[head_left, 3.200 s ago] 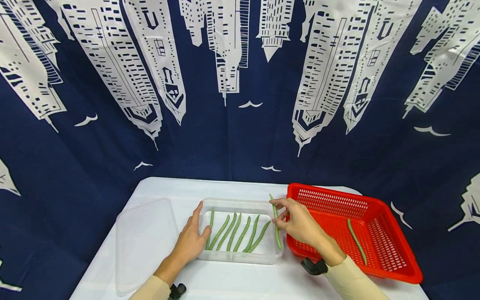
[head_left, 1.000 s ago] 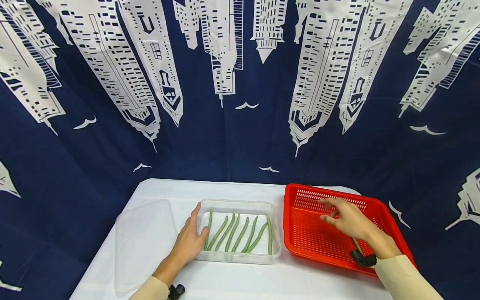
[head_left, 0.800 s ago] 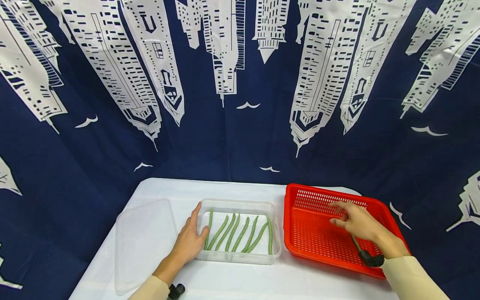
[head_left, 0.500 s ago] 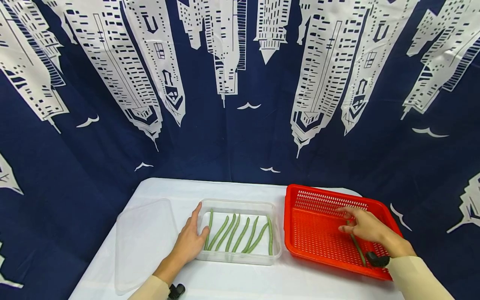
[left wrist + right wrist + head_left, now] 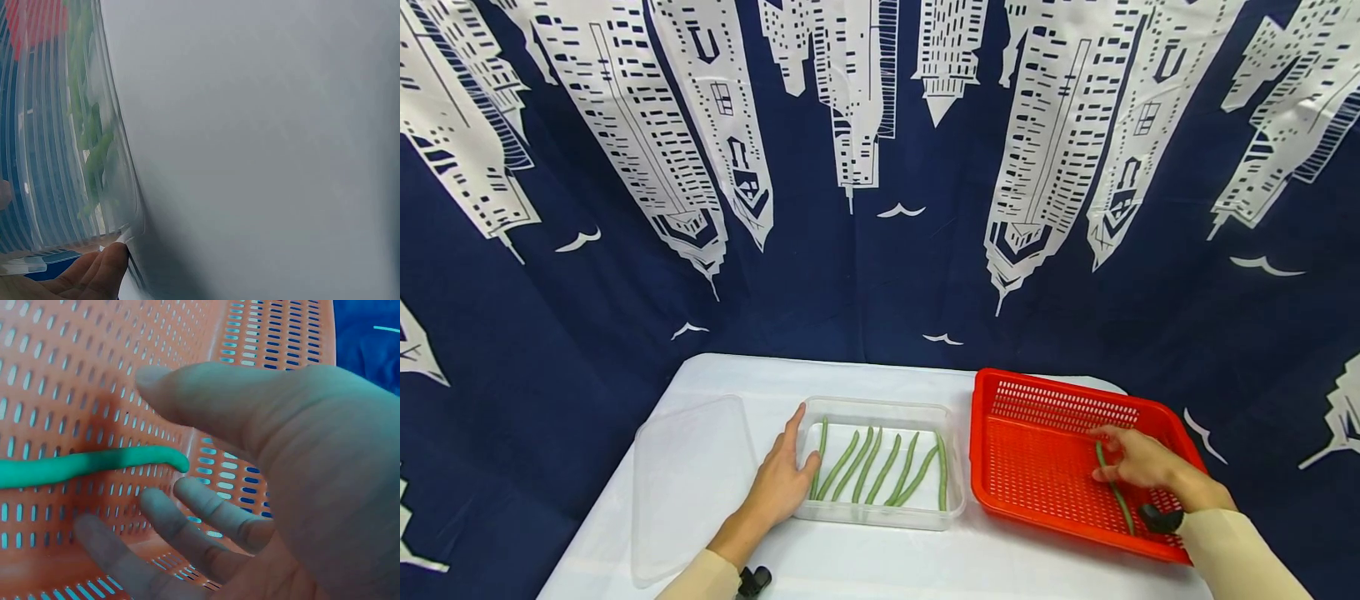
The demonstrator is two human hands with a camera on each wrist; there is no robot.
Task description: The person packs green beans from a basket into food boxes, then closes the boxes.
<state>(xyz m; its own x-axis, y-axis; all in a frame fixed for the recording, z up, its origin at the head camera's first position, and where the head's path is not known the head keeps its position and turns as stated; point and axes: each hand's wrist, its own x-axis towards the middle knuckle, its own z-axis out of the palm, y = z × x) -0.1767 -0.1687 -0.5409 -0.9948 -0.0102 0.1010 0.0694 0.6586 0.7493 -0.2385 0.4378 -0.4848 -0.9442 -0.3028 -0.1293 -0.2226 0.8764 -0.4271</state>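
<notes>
The bean lies in the red basket, long axis far-to-near, under the right hand, whose relaxed, spread fingers close around it without gripping. The left hand rests flat against the box, well apart.

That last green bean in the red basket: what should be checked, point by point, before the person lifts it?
1. Bean within reach: the green bean lies on the floor of the red basket, right beside the right hand. Ok.
2. Grip closed on the bean: in the right wrist view the thumb and fingers are spread around its tip, not yet pinching. Not ok.
3. Container steadied: the left hand rests against the side of the clear container. Ok.
4. Room in the container: seven beans lie side by side; whether an eighth fits flat is unclear. Cannot tell.
5. Lid out of the way: the clear lid lies on the table, left of the container. Ok.
</notes>
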